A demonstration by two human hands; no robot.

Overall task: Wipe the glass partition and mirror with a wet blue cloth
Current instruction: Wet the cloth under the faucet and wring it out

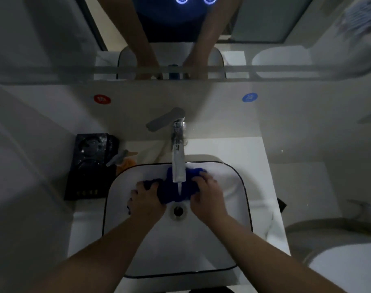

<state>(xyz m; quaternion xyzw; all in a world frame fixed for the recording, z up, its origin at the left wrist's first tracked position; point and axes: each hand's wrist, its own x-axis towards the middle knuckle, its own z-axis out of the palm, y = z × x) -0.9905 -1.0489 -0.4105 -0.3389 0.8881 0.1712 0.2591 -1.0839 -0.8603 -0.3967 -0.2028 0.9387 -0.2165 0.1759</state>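
Observation:
A dark blue cloth (173,190) is bunched in the white basin (180,250), right under the chrome faucet (177,157). A thin stream of water runs from the spout onto the cloth. My left hand (147,199) grips the cloth's left end and my right hand (208,196) grips its right end, both above the drain (178,210). The mirror (180,28) spans the wall above the sink and reflects my arms and two lit touch icons. No glass partition is clearly visible.
A black box-like holder (89,166) and an orange item (127,161) stand on the counter left of the basin. Red (102,99) and blue (249,97) round stickers mark the wall above the faucet. A toilet (338,250) sits at the right. The room is dim.

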